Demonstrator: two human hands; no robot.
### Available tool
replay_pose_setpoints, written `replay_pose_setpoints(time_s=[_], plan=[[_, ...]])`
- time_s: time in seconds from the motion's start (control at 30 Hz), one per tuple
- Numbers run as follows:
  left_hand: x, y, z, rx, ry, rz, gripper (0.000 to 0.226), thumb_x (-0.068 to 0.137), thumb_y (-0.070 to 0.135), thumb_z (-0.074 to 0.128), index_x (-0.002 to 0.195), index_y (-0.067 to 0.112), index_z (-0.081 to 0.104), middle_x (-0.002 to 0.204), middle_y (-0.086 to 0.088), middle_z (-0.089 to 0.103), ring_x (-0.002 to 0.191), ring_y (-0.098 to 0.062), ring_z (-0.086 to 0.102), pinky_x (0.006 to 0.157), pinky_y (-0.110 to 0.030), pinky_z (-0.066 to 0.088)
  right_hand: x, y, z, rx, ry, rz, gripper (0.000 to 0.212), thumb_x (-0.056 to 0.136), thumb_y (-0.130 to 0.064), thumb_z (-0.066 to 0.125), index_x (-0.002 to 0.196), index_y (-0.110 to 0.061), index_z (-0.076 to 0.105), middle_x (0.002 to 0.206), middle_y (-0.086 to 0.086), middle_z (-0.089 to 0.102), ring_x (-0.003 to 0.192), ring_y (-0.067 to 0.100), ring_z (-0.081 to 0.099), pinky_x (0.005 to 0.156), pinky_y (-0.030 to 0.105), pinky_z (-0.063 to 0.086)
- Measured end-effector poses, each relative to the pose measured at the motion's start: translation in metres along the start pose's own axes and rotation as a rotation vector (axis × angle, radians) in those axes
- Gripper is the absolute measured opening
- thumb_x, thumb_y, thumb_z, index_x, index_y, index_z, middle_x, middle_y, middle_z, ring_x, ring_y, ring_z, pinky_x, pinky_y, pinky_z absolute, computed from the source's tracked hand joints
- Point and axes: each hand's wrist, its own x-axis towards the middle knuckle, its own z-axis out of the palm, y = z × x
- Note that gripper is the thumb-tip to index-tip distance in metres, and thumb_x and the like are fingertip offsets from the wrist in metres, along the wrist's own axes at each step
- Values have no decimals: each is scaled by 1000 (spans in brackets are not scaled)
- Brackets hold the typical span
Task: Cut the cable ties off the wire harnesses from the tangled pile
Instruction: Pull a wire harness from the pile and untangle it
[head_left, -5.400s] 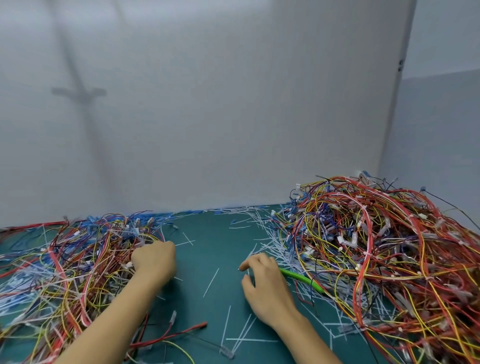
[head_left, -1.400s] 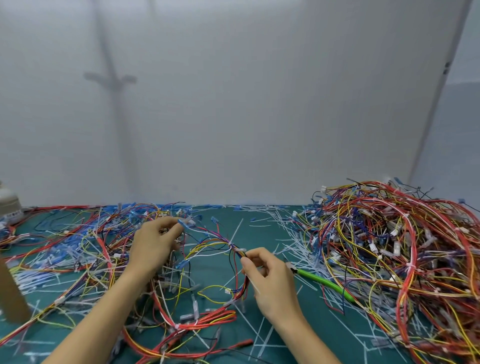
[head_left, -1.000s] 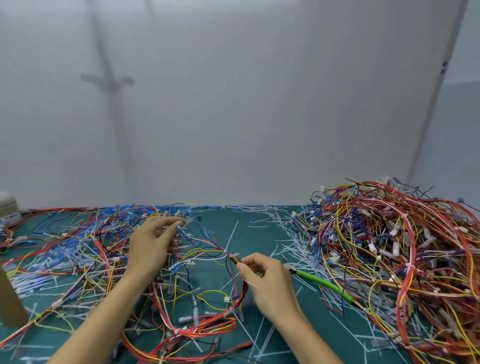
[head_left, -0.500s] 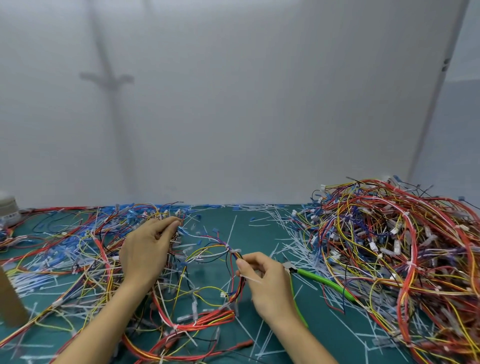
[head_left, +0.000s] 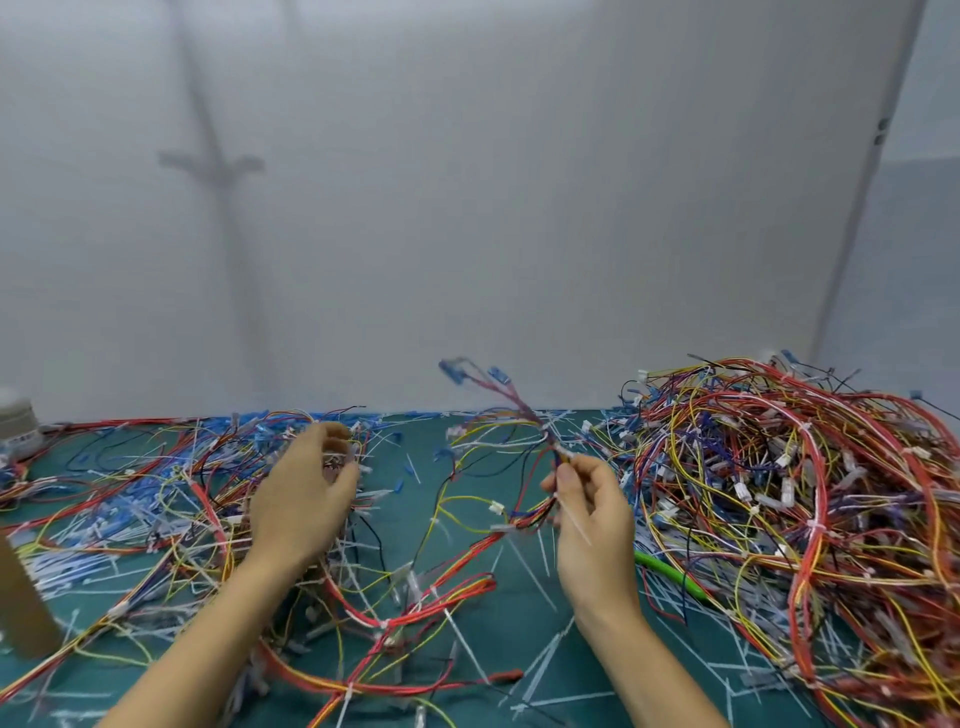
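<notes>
Green mat (head_left: 400, 514), cut ties everywhere. Your right hand (head_left: 587, 519) pinches a wire harness (head_left: 530, 517) held up just left of the tangled pile (head_left: 779, 493). Your left hand (head_left: 304, 499) has curled fingers, blurred, so grip unclear.

High above my left grip (head_left: 306, 499), a grey cross-shaped shadow (head_left: 213, 166) lies on the plain white wall (head_left: 467, 208) that rises from the far edge of the teal tabletop (head_left: 524, 629). Far left of that grip, a pale round container (head_left: 15, 426) sits cut off at the edge. Nearer me on the same side stands a brown upright block (head_left: 23, 597). Up and right of my right grip (head_left: 587, 519), a second pale panel (head_left: 914, 260) meets the wall at a seam.
</notes>
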Motion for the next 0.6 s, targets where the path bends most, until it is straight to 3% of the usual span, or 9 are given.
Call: replay_pose_setpoints(time_s=[0.1, 0.2, 0.27, 0.33, 0.4, 0.5, 0.6], plan=[[-9, 13, 3, 24, -79, 222, 26, 86, 25, 62, 112, 31, 58, 107, 15, 55, 80, -7, 58, 63, -29, 44, 9, -6, -6, 54, 70, -29, 17, 101, -11, 49, 91, -20, 59, 73, -11, 67, 56, 5, 49, 56, 19, 44], [-14, 28, 13, 100, -330, 489, 28, 85, 43, 50, 105, 30, 65, 108, 15, 60, 98, -7, 54, 83, -31, 44, 15, -9, -12, 61, 161, -41, 18, 101, -13, 49, 90, -23, 60, 72, -10, 68, 55, 4, 51, 56, 18, 45], [-18, 34, 20, 140, -533, 571, 24, 90, 46, 48, 89, 32, 68, 89, 18, 62, 86, -5, 53, 78, -29, 41, 19, -11, -17, 56, 235, -54, 20, 101, -14, 50, 88, -26, 59, 72, -9, 67, 54, 3, 52, 56, 20, 46], [-24, 34, 26, 91, -706, 508, 33, 93, 44, 51, 63, 32, 57, 58, 15, 52, 59, -3, 45, 60, -28, 35, 25, -13, -24, 37, 310, -62, 20, 101, -16, 50, 88, -28, 58, 74, -7, 66, 53, 3, 53, 58, 26, 47], [-29, 28, 31, 154, -744, 458, 47, 97, 45, 46, 55, 25, 43, 50, 4, 45, 51, -10, 39, 55, -31, 29, 32, -14, -31, 47, 388, -61, 20, 102, -17, 49, 89, -29, 57, 75, -6, 65, 51, 2, 53, 61, 31, 47], [-27, 15, 29, 307, -668, 356, 53, 100, 50, 38, 59, 17, 44, 54, 0, 49, 55, -18, 45, 56, -34, 30, 37, -14, -37, 45, 471, -69, 20, 103, -18, 47, 91, -32, 54, 74, -7, 64, 51, 0, 55, 61, 28, 48], [-17, -9, 20, 350, -586, 207, 48, 101, 48, 39, 68, 17, 57, 75, -4, 69, 76, -23, 64, 65, -33, 43, 36, -15, -39, 22, 508, -94, 20, 103, -20, 46, 91, -34, 53, 73, -10, 65, 52, 1, 58, 55, 20, 49]])
